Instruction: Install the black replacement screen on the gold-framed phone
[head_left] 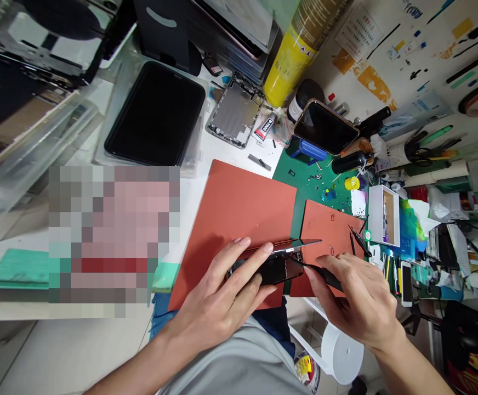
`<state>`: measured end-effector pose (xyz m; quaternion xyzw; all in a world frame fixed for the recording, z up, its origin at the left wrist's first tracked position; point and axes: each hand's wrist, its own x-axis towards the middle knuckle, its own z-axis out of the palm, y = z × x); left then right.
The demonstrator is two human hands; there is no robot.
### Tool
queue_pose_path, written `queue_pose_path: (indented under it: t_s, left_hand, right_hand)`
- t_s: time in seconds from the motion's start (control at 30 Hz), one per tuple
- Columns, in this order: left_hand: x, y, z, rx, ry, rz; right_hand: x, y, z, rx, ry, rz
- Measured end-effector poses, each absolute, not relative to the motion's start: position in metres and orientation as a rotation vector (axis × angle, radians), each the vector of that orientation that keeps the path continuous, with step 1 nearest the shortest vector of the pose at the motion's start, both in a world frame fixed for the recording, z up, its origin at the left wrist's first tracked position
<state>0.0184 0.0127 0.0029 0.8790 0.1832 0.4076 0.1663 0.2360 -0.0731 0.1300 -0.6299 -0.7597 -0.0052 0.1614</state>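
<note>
An opened phone (275, 270) lies low on a reddish-brown mat, its inside facing up. Its screen panel (282, 247) stands tilted up along the far side. My left hand (226, 296) grips the phone with spread fingers, some on the panel and others along the near edge of the body. In my right hand (356, 293) is a pair of black tweezers (323, 276), pinched between thumb and fingers. Their tip reaches into the right end of the phone body. Whatever the tip touches is too small to make out.
A large reddish mat (247, 203) and a smaller mat (325, 219) cover the bench. Beyond them stand a propped phone (325, 129), a phone frame (235, 109), a glue tube (267, 126), a yellow can (290, 60) and a white box (391, 216). A black tablet (157, 112) lies left.
</note>
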Motion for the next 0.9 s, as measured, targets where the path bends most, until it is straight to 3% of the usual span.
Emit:
queue_pose_path:
  t_s: [0.53,0.9]
  left_hand:
    - [0.0185,0.0123,0.0036,2.501,0.511,1.138]
    - [0.0193,0.0132,0.0017,2.529,0.513,1.161]
  right_hand:
    - [0.2352,-0.0743,0.1312,-1.790,-2.195,0.116]
    - [0.2368,-0.0821,0.1345,-1.924,-2.022,-0.086]
